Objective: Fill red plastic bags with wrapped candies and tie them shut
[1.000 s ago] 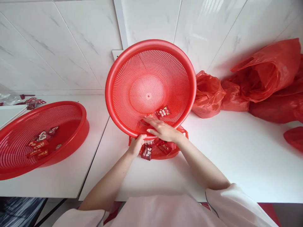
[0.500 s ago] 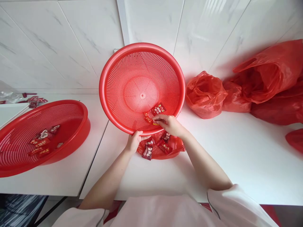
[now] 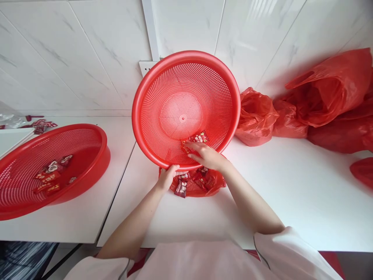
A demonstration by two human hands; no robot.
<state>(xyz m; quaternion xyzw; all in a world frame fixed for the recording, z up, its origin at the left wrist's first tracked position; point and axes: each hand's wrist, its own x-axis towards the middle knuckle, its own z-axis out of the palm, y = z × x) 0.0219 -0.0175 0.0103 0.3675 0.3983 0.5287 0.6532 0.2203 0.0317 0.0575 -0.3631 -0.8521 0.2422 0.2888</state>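
Observation:
A red plastic basket (image 3: 186, 56) with mesh walls is tilted toward me, its near rim held by my left hand (image 3: 169, 175), thumb over the edge. Inside, my right hand (image 3: 205, 155) reaches over the lower wall with fingers stretched out above a few wrapped snacks (image 3: 199, 137). Those fingers partly cover the snacks; nothing shows gripped in them. Under the near rim lies an open red plastic bag (image 3: 217, 186) with several wrapped snacks in it. One dark red packet (image 3: 181, 188) rests at the bag's front edge.
To the left, a second red basket (image 3: 101, 151) holds several packets. Red plastic bags (image 3: 256, 118) stand along the wall at right. A wall socket (image 3: 145, 67) sits behind the basket. A seam divides the white tabletops (image 3: 279, 182).
The tilted basket has shifted to the right, uncovering more of the wall socket. My right hand's fingers have opened out over the snacks. My left hand stays on the rim.

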